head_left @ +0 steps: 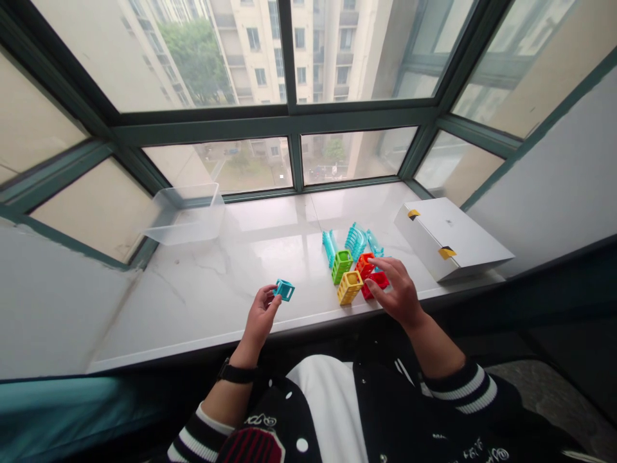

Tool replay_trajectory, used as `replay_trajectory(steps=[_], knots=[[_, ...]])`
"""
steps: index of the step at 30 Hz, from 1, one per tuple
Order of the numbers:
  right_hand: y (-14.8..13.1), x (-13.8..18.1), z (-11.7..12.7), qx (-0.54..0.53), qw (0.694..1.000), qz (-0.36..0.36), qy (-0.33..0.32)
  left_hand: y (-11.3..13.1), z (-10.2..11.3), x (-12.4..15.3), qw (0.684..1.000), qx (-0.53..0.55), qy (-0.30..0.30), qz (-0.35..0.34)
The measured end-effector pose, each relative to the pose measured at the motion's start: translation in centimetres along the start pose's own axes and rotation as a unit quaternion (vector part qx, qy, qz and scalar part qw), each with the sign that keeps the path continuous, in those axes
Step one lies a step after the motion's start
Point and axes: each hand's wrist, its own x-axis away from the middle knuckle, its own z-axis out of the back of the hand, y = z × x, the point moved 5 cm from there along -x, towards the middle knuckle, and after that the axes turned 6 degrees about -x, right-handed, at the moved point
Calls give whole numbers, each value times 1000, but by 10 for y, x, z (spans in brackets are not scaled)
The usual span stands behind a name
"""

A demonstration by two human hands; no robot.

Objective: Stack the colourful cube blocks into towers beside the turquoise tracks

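Observation:
My left hand (263, 315) pinches a teal hollow cube-shaped toy block (284, 290) just above the sill, thumb and fingers at its left side. My right hand (396, 289) is over the right side of the block group, its fingers spread and thumb apart. Its fingertips are close to an orange block (365, 265) and a red block (378, 283), partly covering both; contact is hard to make out. Left of them stand a yellow block stack (349, 288) and a green block stack (342, 266), both upright with open frames.
Behind the stacks lie translucent turquoise track-like pieces, one straight (329, 247) and one curved (356, 240). A clear plastic bin (187, 225) sits at the far left. A white box (453, 235) with yellow-black tabs is on the right. Windows (289, 119) border the marble sill (202, 302).

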Motion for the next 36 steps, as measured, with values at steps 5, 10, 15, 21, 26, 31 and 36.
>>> replay_trajectory(steps=[5, 10, 15, 21, 26, 31, 36], knots=[[-33, -9, -12, -53, 997, 41, 26, 48, -12, 16, 984, 169, -53, 22], [-62, -13, -44, -130, 989, 53, -49, 80, -28, 33, 946, 302, -101, 60], [-79, -14, -78, -208, 970, 19, -128, 100, -43, 48, 925, 346, -146, 67], [-83, -13, -89, -272, 949, -23, -155, 107, -54, 57, 917, 351, -175, 77], [-80, -13, -86, -267, 953, -41, -137, 96, -55, 54, 933, 316, -159, 62], [-81, -15, -86, -259, 958, -32, -122, 90, -52, 50, 961, 218, -169, -30], [-82, -14, -87, -269, 955, -31, -118, 97, -51, 51, 971, 157, -171, -55]])
